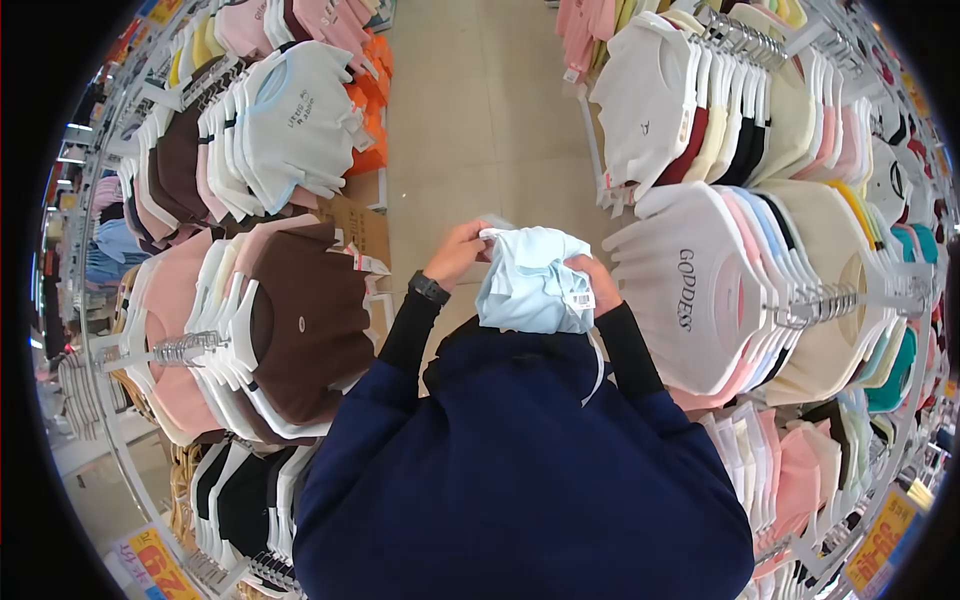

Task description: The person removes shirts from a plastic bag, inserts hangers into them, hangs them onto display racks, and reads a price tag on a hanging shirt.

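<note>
A light blue folded garment (530, 275) with a white barcode tag (581, 300) is held in front of my chest. My left hand (458, 252), with a dark watch on the wrist, pinches the garment's upper left corner, where a bit of clear plastic shows. On the right side, my right hand (598, 282) grips the garment's edge near the tag, its fingertips over the cloth. A thin white strap (599, 370) hangs down below the garment on the right.
Racks of hanging shirts line both sides, with a brown shirt (310, 320) at left and a white "GODDESS" shirt (690, 290) at right. A tiled aisle floor (450, 120) runs ahead. A cardboard box (360, 228) and orange items (372, 105) sit by the left rack.
</note>
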A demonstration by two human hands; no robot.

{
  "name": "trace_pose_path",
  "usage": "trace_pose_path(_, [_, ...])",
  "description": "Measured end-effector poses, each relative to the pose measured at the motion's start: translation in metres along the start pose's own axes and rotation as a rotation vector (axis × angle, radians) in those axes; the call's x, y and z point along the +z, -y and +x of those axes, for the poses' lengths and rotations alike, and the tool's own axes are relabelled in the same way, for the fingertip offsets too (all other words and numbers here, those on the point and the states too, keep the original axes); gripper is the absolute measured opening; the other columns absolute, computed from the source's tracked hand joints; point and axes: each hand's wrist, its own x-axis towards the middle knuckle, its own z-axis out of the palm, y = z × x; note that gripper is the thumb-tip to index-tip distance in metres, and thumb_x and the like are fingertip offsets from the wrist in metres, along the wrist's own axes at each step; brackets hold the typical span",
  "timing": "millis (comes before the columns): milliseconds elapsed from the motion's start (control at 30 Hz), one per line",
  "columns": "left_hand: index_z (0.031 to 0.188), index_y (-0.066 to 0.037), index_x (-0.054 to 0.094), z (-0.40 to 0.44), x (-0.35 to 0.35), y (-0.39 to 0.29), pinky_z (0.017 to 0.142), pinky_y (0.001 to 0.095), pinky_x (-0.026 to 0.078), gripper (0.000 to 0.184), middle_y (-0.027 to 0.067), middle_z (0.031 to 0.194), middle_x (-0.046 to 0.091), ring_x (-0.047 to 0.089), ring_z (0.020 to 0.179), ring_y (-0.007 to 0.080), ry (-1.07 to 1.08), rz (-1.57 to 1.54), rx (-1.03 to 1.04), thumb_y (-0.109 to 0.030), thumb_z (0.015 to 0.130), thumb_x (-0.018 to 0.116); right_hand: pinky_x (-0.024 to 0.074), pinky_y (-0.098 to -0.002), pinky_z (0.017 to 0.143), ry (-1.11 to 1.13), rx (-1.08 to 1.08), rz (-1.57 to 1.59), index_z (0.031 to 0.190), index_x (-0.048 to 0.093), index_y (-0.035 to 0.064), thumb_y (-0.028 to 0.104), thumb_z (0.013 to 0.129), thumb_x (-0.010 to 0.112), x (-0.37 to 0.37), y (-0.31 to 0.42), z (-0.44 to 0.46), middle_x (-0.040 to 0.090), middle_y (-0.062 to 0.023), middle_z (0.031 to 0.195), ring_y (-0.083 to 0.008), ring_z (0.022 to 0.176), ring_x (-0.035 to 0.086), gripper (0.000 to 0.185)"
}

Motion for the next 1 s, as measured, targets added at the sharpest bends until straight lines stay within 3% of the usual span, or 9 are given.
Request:
trace_pose_path(67, [0.101, -0.003, 0.059, 0.013, 0.006, -0.013, 0.073, 0.0271, 0.049, 0.015, -0.0002, 0.093, 0.057, 0.056, 0.084, 0.0106, 0.074, -0.022, -0.026, -0.001, 0.089, 0.050, 0.0572, -0.0315, 0.070, -0.027, 0.041, 0.046, 0.111, 0.059, -0.0026, 0.010, 0.081, 0.059, -0.017, 0.007, 0.006, 0.068, -0.0094, 0.092, -0.0191, 0.077, 0.068, 0.033])
trace_pose_path(267, [0.107, -0.009, 0.060, 0.023, 0.040, -0.055, 0.076, 0.0353, 0.049, 0.023, 0.0075, 0.097, 0.060, 0.061, 0.088, 0.0209, -0.052, 0.746, 0.300, 0.002, 0.087, 0.054, 0.0565, -0.0322, 0.073, -0.014, 0.061, 0.078, 0.109, 0.061, -0.0027, 0.018, 0.080, 0.061, -0.027, 0.024, 0.002, 0.068, -0.0099, 0.091, -0.0202, 0.080, 0.068, 0.036])
trace_pose_path(367, [0.105, -0.010, 0.062, 0.051, 0.035, -0.036, 0.076, 0.0397, 0.048, 0.023, 0.0106, 0.094, 0.061, 0.062, 0.087, 0.0273, -0.500, 0.887, 0.684, 0.001, 0.085, 0.058, 0.0548, -0.0319, 0.078, -0.094, -0.173, 0.017, 0.115, 0.061, -0.0028, 0.022, 0.081, 0.058, -0.012, 0.022, 0.002, 0.069, -0.0096, 0.097, -0.0202, 0.086, 0.068, 0.042])
trace_pose_path(400, [0.103, -0.005, 0.063, 0.053, 0.033, -0.046, 0.077, 0.0366, 0.051, 0.018, 0.0098, 0.094, 0.065, 0.064, 0.087, 0.0223, -0.597, 0.939, 0.686, 0.000, 0.087, 0.059, 0.0546, -0.0318, 0.078, -0.102, -0.217, 0.013, 0.115, 0.061, -0.0027, 0.023, 0.082, 0.057, -0.014, 0.019, 0.008, 0.069, -0.0095, 0.098, -0.0200, 0.086, 0.068, 0.042])
trace_pose_path(500, [0.102, -0.002, 0.063, 0.066, 0.028, -0.061, 0.074, 0.0306, 0.054, 0.018, 0.0096, 0.093, 0.065, 0.065, 0.087, 0.0186, -0.564, 0.241, 0.411, 0.003, 0.088, 0.054, 0.0539, -0.0317, 0.078, -0.114, -0.250, 0.165, 0.117, 0.060, -0.0020, 0.025, 0.084, 0.055, -0.013, 0.021, 0.026, 0.069, -0.0091, 0.098, -0.0201, 0.087, 0.067, 0.042])
trace_pose_path(533, [0.106, 0.000, 0.064, 0.073, 0.019, -0.062, 0.077, 0.0271, 0.054, 0.018, 0.0065, 0.098, 0.066, 0.065, 0.088, 0.0126, -0.470, -0.004, 0.268, -0.002, 0.092, 0.053, 0.0537, -0.0317, 0.078, -0.114, -0.245, 0.243, 0.117, 0.060, -0.0018, 0.025, 0.084, 0.055, -0.007, 0.023, 0.033, 0.069, -0.0090, 0.098, -0.0201, 0.087, 0.067, 0.042])
trace_pose_path(633, [0.110, 0.000, 0.064, 0.093, -0.005, -0.066, 0.077, 0.0277, 0.054, 0.020, 0.0048, 0.097, 0.068, 0.064, 0.086, 0.0125, -0.299, -0.342, 0.136, -0.004, 0.093, 0.054, 0.0528, -0.0317, 0.080, -0.203, -0.417, 0.043, 0.117, 0.059, -0.0017, 0.024, 0.084, 0.055, 0.021, 0.028, 0.047, 0.068, -0.0095, 0.099, -0.0200, 0.089, 0.066, 0.042])
trace_pose_path(867, [0.110, -0.002, 0.065, 0.128, -0.049, -0.087, 0.074, 0.0245, 0.047, 0.023, 0.0030, 0.098, 0.067, 0.060, 0.082, 0.0109, -0.411, 0.431, 0.330, -0.003, 0.093, 0.051, 0.0511, -0.0312, 0.082, -0.404, -0.739, -0.414, 0.118, 0.058, -0.0019, 0.020, 0.082, 0.057, 0.078, 0.019, 0.091, 0.066, -0.0097, 0.101, -0.0193, 0.091, 0.064, 0.043])
trace_pose_path(1000, [0.110, -0.003, 0.064, 0.157, -0.071, -0.099, 0.065, 0.0239, 0.044, 0.031, -0.0008, 0.087, 0.062, 0.054, 0.068, 0.0088, -0.149, -0.145, 0.202, 0.004, 0.088, 0.043, 0.0501, -0.0309, 0.083, -0.485, -0.835, -0.437, 0.119, 0.057, -0.0021, 0.019, 0.080, 0.059, 0.098, 0.029, 0.119, 0.065, -0.0098, 0.103, -0.0190, 0.092, 0.063, 0.044])
